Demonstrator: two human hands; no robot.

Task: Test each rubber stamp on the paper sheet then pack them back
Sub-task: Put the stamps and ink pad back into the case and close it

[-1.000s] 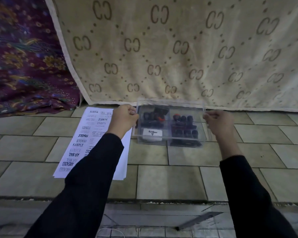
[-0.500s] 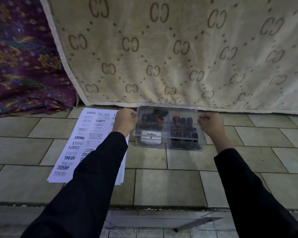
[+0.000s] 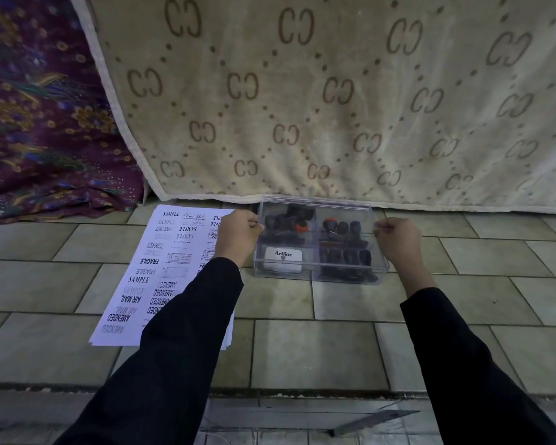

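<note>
A clear plastic box stands on the tiled floor with its clear lid on top. Inside lie several dark rubber stamps, two with orange tops, and a white Artline ink pad. My left hand grips the lid's left edge. My right hand pinches its right edge. Left of the box lies a white paper sheet covered with stamped words; my left sleeve hides its right part.
A beige patterned blanket hangs down right behind the box. Maroon floral cloth lies at the far left. A step edge runs across the near floor, with a dark flat strip below it.
The lid has come down onto the box and both hands have closed in on its ends. The view has shifted slightly.
</note>
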